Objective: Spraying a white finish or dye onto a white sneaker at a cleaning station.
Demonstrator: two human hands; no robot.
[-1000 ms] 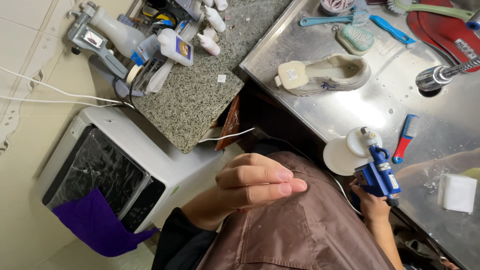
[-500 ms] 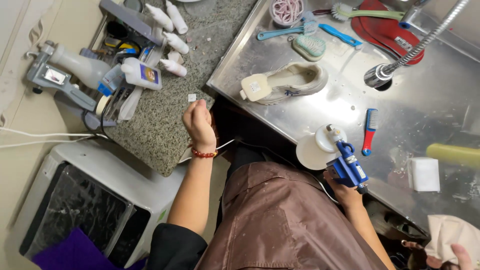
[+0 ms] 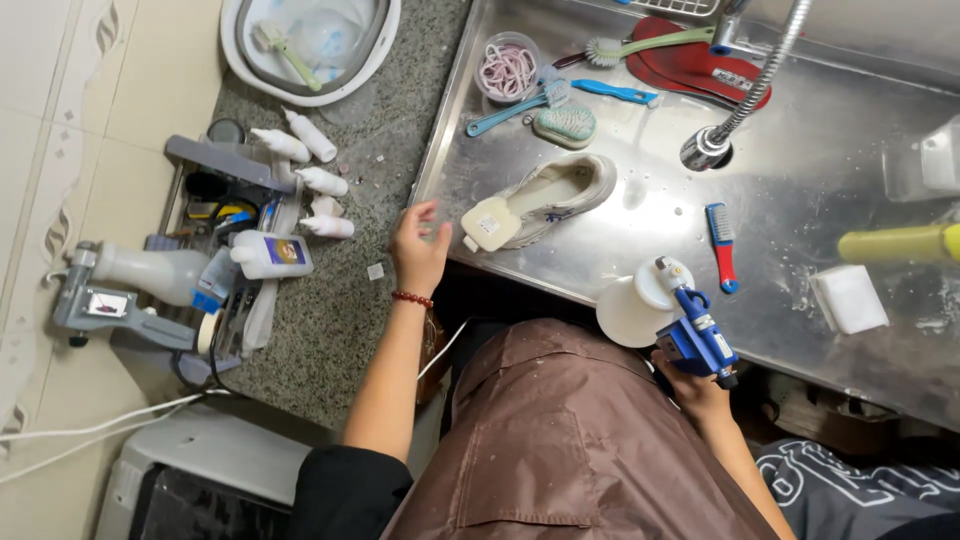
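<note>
- The left hand point(image 3: 418, 250), with a red bead bracelet point(image 3: 411, 298) at the wrist, is held open with fingers spread over the edge where the speckled granite counter point(image 3: 330, 330) meets the stainless steel sink basin point(image 3: 800, 180); nothing is gripped.
- A beige, worn canvas sneaker point(image 3: 545, 200) is seen lying in the basin just beside the left fingertips, its heel nearest the hand; contact cannot be confirmed.
- The right hand point(image 3: 695, 385) is closed around the handle of a blue spray gun point(image 3: 700, 335), which is fitted to a round white bottle point(image 3: 635, 305) at the basin's near edge.
- A red and blue brush point(image 3: 720, 245) is noted near the sprayer, and a white sponge block point(image 3: 848, 298) further right.
- A teal scrubbing brush point(image 3: 565, 124) and a clear cup of hair bands point(image 3: 508, 70) are placed beyond the sneaker.
- Small white squeeze bottles point(image 3: 318, 180) and a grey rack point(image 3: 215, 160) are located on the counter, well left of the left hand.
- A brown apron point(image 3: 570, 440) is worn by the person.
</note>
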